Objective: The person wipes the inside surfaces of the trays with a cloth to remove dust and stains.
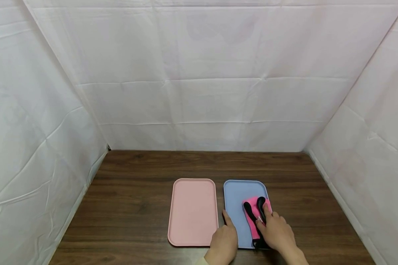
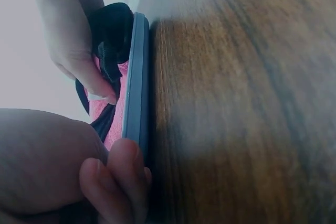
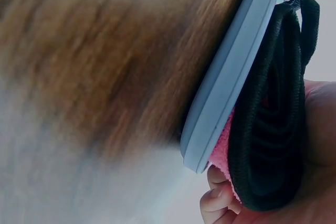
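A pink fleecy cloth (image 1: 253, 231) with a stitched black band and loop (image 3: 268, 145) lies on the right part of the blue tray (image 1: 240, 189). Two black spoon-shaped utensils (image 1: 261, 203) rest on it, their rounded ends pointing away. My right hand (image 1: 278, 230) reaches over the tray's right edge and pinches the right-hand utensil between thumb and index finger; its other fingers (image 3: 218, 198) curl beside the cloth. At the tray's near left edge, my left hand (image 1: 224, 239) holds the rim, index finger stretched along it. Its thumb tip is hidden.
To the left, a pink tray (image 1: 193, 211) lies on the dark wooden table (image 1: 129, 198), a narrow gap from the blue one. White cloth walls (image 1: 212, 103) enclose the table at the back and on both sides.
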`<state>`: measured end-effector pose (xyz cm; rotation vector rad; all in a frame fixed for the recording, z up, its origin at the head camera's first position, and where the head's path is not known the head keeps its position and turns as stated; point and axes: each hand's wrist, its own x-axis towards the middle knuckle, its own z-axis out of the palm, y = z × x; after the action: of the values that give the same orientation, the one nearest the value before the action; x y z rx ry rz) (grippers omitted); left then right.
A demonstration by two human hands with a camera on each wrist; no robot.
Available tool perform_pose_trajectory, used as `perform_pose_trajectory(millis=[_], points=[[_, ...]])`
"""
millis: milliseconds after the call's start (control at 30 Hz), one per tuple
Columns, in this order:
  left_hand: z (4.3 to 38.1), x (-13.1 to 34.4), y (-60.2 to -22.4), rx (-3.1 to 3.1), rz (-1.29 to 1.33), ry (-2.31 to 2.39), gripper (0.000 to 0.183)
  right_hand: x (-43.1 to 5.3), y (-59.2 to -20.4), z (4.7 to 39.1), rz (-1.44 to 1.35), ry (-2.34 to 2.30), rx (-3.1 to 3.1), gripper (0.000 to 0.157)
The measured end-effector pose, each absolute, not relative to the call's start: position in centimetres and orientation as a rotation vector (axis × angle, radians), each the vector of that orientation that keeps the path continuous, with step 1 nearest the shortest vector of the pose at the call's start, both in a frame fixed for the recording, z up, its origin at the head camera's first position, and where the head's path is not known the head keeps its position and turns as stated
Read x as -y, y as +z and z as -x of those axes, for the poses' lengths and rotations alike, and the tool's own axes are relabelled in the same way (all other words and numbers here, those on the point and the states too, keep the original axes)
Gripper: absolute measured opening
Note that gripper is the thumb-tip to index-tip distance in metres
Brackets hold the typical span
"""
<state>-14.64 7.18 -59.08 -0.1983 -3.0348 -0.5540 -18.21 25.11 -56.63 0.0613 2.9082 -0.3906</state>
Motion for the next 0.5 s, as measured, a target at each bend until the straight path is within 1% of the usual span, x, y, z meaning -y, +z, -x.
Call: perform_pose_trajectory(millis=[500], points=[[14.6,-7.1,-59.5,3.004,0.204,-0.495,0.08,-25.2,-56.1,19.4,-0.012,-0.396,-2.917,0.07]])
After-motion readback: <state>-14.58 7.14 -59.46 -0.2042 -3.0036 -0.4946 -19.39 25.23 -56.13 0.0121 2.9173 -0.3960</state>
